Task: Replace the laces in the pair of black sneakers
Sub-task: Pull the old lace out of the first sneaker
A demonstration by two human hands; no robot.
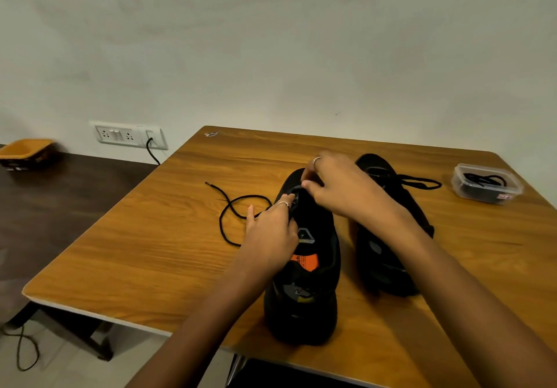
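Observation:
Two black sneakers stand on the wooden table (144, 246), toes pointing away from me. The near-left sneaker (307, 291) has an orange label inside. My left hand (271, 231) grips its left eyelet flap near the front. My right hand (340, 188) pinches something at the front eyelets, most likely the lace end, though its fingers hide it. A black lace (229, 207) trails from that shoe in a loop across the table to the left. The right sneaker (388, 255) lies partly behind my right forearm, with a lace loop (422, 182) sticking out to its right.
A clear plastic box (486, 184) holding black laces sits at the table's right edge. A wall socket panel (129, 136) with a plugged cable is on the wall at left. An orange-lined box (27, 152) rests on a dark surface at far left.

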